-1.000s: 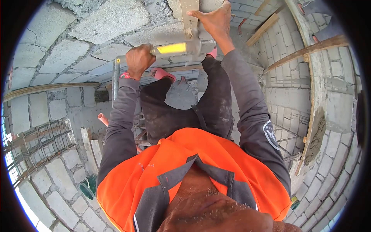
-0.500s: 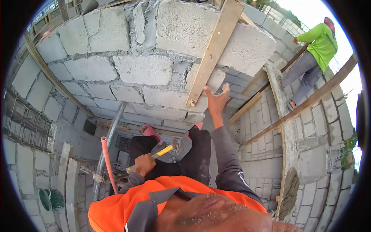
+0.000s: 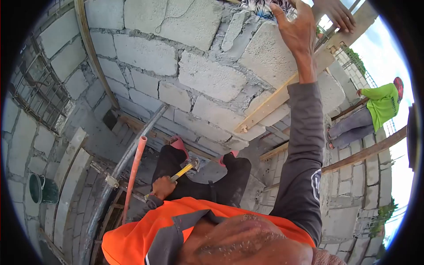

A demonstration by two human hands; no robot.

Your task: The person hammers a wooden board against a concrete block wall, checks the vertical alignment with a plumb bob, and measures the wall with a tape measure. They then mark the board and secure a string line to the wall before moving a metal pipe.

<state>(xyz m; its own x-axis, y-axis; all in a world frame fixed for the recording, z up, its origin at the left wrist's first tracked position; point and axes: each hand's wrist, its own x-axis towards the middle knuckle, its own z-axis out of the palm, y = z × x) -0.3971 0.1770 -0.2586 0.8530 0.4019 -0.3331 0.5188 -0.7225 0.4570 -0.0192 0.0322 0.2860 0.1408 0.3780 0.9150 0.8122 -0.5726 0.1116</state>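
Note:
My left hand is closed around the yellow handle of a hammer, above my dark trousers. Raised at the top of the wall, my right hand has its thumb spread from the fingers, with nothing visibly gripped; the fingertips are partly cut off by the frame edge. Patterned cloth shows behind the thumb. Below the right wrist, a wooden board slants against the block wall. Another person's hand is close to the right, over the wood's upper part.
A co-worker in a green top stands at the right by a long wooden pole. On the left are a metal pipe, an orange pipe, a green bucket, upright boards and rebar.
My right hand has risen from beside the board's lower end to the wall top. The view has shifted; another person's hand and patterned cloth now show. My left hand still holds the hammer.

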